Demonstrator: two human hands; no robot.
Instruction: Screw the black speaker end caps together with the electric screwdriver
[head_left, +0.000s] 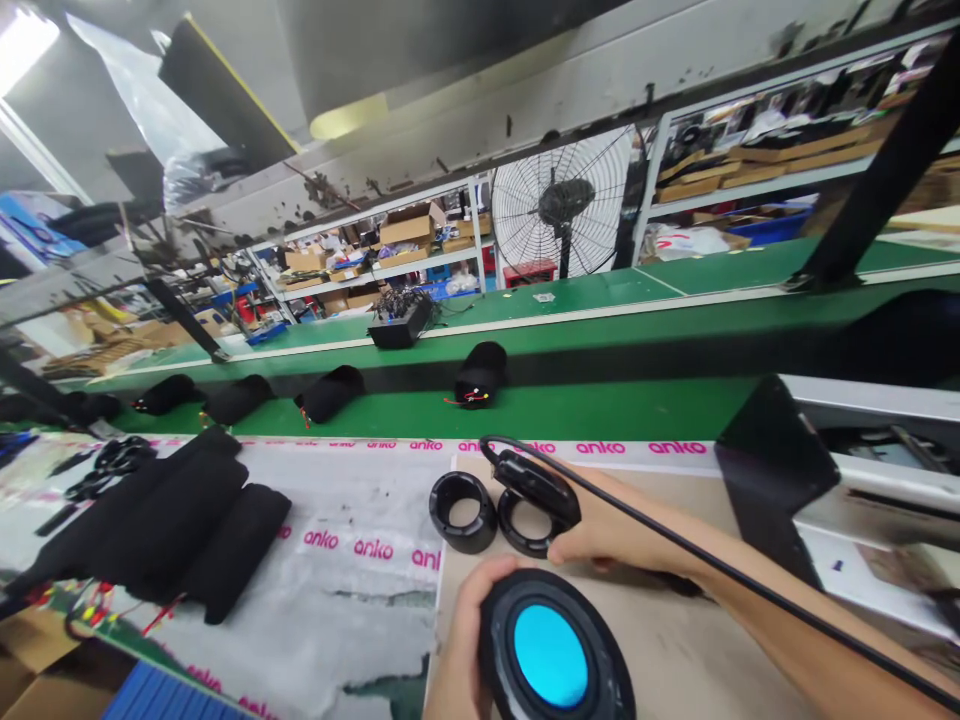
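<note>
My left hand (466,640) holds a round black speaker part (499,640) with a shiny blue disc (551,655) in its centre, at the bottom of the view. Above it, my right hand (596,520) is closed around a black corded tool (536,482), whose cable runs back along the forearm. Beneath the tool lies a black ring (521,540), close to my right fingers. Another thick black ring (463,512) rests just left of it on the brown board (697,660).
Black fabric-covered cylinders (172,510) lie at the left on the printed sheet (352,520). More cylinders, one nearby (481,375), lie along the green conveyor (600,405). A metal machine (877,500) stands at right. Behind are a black box (397,325) and a large fan (562,205).
</note>
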